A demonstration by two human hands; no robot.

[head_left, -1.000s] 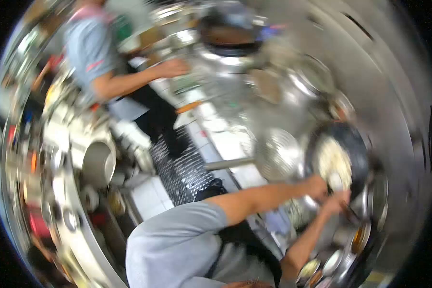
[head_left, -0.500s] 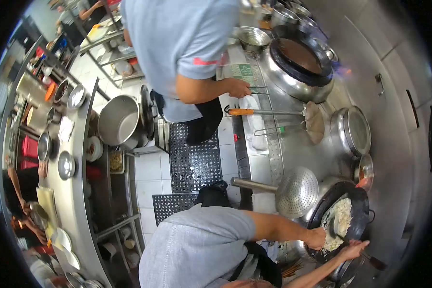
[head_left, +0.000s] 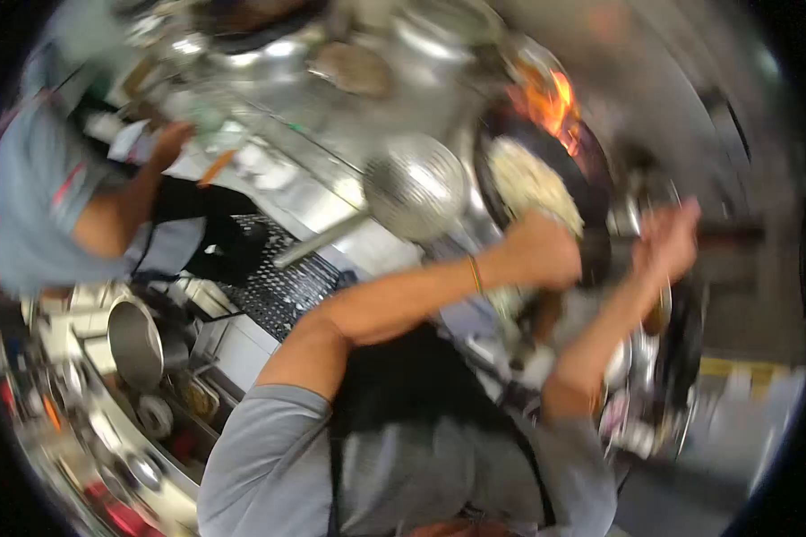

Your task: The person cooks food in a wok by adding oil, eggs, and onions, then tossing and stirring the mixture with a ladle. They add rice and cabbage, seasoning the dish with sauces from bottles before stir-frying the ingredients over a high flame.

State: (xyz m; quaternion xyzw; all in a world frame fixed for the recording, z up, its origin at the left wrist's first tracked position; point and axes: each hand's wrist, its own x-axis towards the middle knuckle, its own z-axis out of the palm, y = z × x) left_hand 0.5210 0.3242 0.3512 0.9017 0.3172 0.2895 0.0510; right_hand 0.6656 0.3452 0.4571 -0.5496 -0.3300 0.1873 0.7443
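My left hand (head_left: 546, 253) is closed at the near rim of a black wok (head_left: 593, 192), where its grip is partly hidden. Pale food (head_left: 530, 183), perhaps rice or noodles, lies along the left side of the wok. Orange flames (head_left: 551, 103) rise at its far edge. To the right of the wok, my right hand (head_left: 667, 240) is closed around the long handle of a ladle, whose dark end (head_left: 730, 236) sticks out to the right, smeared by motion. The ladle's head cannot be made out. A large perforated strainer (head_left: 416, 186) rests left of the wok.
A co-worker in a grey-blue shirt (head_left: 45, 197) stands at the left, one hand (head_left: 172, 141) over the stove edge. A big steel pot (head_left: 134, 342) stands behind on the left, near a black perforated floor mat (head_left: 287, 273). Another metal pot (head_left: 439, 27) sits farther along the stove.
My view has swung round, so stove and co-worker sit farther left, and the picture is blurred. Flames now show at the wok's far edge. My right hand is farther from my left.
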